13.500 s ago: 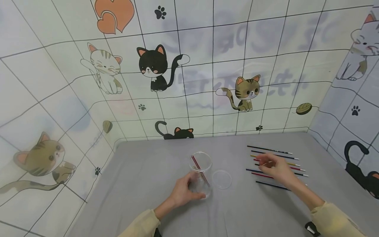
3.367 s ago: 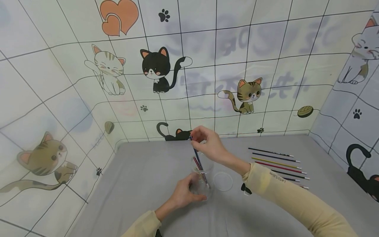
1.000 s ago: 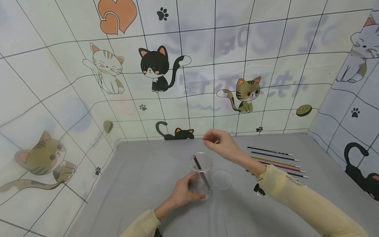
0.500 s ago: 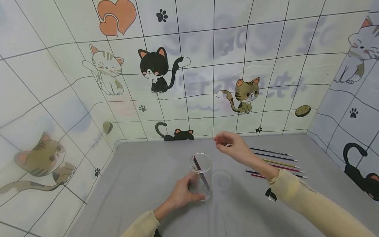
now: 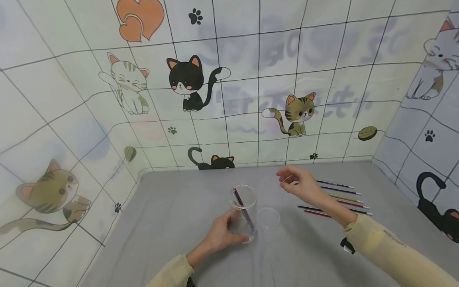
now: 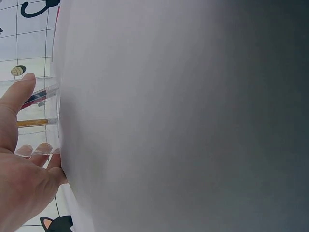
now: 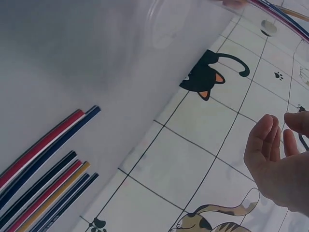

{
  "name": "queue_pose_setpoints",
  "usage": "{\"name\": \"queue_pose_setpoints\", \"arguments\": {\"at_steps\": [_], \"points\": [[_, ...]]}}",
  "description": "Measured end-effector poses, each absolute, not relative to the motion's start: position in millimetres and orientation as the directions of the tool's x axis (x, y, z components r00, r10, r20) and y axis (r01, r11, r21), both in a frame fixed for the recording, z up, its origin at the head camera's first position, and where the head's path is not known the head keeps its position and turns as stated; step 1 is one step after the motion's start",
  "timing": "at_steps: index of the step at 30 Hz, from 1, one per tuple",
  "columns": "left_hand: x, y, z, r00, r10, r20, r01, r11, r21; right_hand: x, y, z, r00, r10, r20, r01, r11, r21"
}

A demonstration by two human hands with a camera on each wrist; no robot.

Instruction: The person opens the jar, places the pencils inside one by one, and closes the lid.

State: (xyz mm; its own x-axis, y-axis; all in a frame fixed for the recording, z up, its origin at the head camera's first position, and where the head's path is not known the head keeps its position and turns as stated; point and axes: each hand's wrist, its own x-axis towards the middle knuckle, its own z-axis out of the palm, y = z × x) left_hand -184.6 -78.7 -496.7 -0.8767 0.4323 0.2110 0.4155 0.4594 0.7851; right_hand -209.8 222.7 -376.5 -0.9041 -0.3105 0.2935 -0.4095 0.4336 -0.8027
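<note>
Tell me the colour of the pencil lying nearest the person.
That pencil is red, showing best in the right wrist view.

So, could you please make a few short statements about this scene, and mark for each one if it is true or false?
1. The left hand grips the clear jar. True.
2. The right hand holds a yellow pencil. False: the right hand holds nothing, and a yellow pencil lies on the table.
3. The clear round disc lies beside the jar. True.
4. The jar has nothing inside it. False: pencils lean inside it.
5. A red pencil is among those lying on the table. True.
</note>
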Motion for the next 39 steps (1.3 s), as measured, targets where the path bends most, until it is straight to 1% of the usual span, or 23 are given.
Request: {"name": "queue_pose_setpoints", "arguments": {"at_steps": [9,17,22,27,34,39], "points": [[-184,-79,-496,-0.879,0.431,0.203,0.409,0.463,0.786,-204,246,-391,-0.895,-0.308,0.321,-0.438,0.486,-0.756],[-185,-78,-497,-0.882,0.425,0.201,0.402,0.461,0.791,-198,263,-402,-0.916,-0.271,0.296,-0.396,0.491,-0.776],[-185,-79,-498,-0.882,0.435,0.181,0.386,0.446,0.808,-194,271,-404,-0.913,-0.263,0.313,-0.407,0.518,-0.752],[-185,-79,-499,-0.886,0.439,0.15,0.356,0.434,0.828,-192,278,-411,-0.919,-0.252,0.303,-0.394,0.548,-0.738],[-186,-79,-499,-0.887,0.435,0.155,0.357,0.434,0.827,-189,287,-420,-0.923,-0.231,0.309,-0.386,0.578,-0.719],[-186,-79,-499,-0.885,0.434,0.169,0.37,0.436,0.82,-189,292,-427,-0.936,-0.213,0.282,-0.353,0.6,-0.718]]}}
